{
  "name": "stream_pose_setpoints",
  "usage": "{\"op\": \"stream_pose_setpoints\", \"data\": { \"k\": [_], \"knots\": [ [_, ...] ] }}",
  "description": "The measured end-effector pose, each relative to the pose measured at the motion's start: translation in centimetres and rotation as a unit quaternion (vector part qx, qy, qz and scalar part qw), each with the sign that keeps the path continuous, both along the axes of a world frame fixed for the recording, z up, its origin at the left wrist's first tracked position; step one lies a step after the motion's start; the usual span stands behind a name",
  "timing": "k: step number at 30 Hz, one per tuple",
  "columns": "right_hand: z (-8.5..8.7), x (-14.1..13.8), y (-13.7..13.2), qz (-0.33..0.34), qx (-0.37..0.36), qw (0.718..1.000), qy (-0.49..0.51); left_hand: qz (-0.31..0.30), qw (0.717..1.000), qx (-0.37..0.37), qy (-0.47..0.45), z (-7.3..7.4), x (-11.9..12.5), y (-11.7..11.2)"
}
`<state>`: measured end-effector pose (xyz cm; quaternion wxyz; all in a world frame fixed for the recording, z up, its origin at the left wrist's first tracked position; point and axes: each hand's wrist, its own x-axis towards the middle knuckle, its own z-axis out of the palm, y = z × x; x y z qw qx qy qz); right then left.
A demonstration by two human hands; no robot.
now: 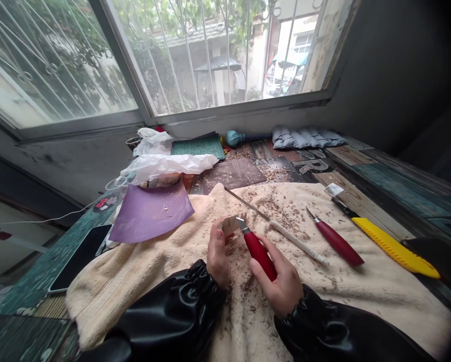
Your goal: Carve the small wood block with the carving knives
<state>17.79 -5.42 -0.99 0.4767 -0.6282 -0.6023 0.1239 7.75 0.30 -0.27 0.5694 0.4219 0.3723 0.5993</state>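
My left hand is closed around a small pale piece of wood with dark lines on its face. In my right hand is a carving knife with a red handle, its short blade over the wood's right side. I cannot tell whether blade and wood touch. Both hands are above a beige towel strewn with wood shavings. Just beyond them lies a thin file with a wrapped handle. A second red-handled carving knife rests on the towel to the right.
A yellow utility knife lies at the right. On the left are purple sandpaper and a dark-screened tablet. White plastic bags, a green sheet and a grey padded cushion sit along the back below the window.
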Motion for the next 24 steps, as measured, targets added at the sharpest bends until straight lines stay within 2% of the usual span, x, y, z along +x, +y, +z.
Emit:
{"op": "stream_pose_setpoints", "data": {
  "k": [7, 18, 24],
  "knots": [
    [-0.03, 0.02, -0.13, -0.025, 0.005, 1.000, -0.014, -0.015, 0.999, 0.026, 0.032, -0.31, -0.38, 0.18],
    [0.23, -0.56, -0.21, -0.024, 0.044, 0.999, 0.009, -0.014, 0.997, 0.035, 0.074, -0.38, -0.70, 0.33],
    [0.16, -0.63, -0.04, -0.046, 0.015, 0.997, 0.057, -0.009, 0.998, 0.020, 0.060, -0.60, -0.72, 0.44]
  ]
}}
